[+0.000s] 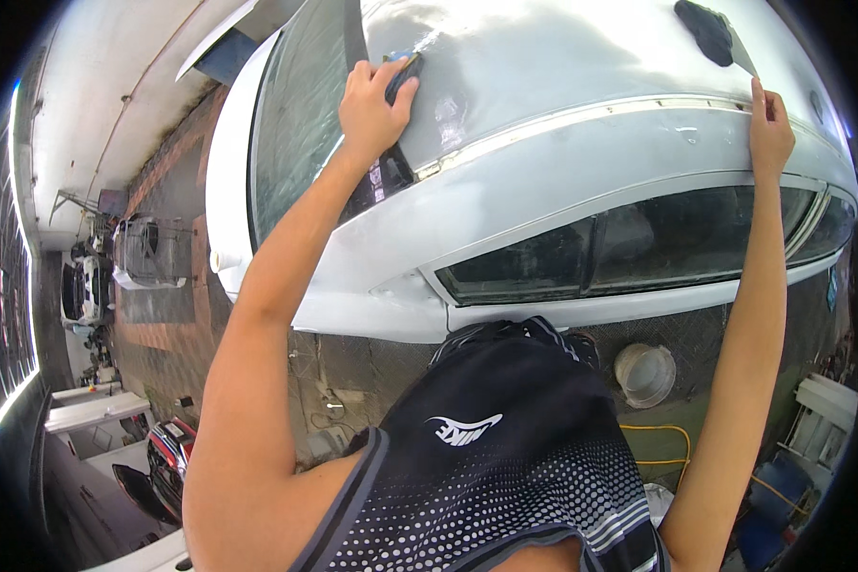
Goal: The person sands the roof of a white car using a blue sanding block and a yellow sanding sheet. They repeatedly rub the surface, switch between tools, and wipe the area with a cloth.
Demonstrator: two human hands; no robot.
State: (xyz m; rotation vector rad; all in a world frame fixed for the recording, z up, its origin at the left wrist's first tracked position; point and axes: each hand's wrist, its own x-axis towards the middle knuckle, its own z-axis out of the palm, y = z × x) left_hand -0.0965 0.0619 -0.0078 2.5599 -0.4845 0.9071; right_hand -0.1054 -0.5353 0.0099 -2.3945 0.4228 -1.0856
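Note:
My left hand (376, 112) is closed round a small dark block-like thing (407, 81) with a bit of blue and yellow at its top, and presses close to the roof of a car near the windshield's upper corner. The roof (534, 67) is pale grey with darker, shiny patches. Over at the right, my right hand (772, 132) pinches the corner of a thin grey sheet (742, 59). A dark lumpy mass (705, 33) lies against that sheet; whether it is cloth or paste I cannot make out.
The car's side windows (639, 248) and windshield (300, 124) lie below and left of the roof. A round metal bucket (645, 375) stands on the floor beside a yellow hose (682, 443). Far left are a wire cage (150, 250), another vehicle (87, 291) and a red motorcycle (169, 458).

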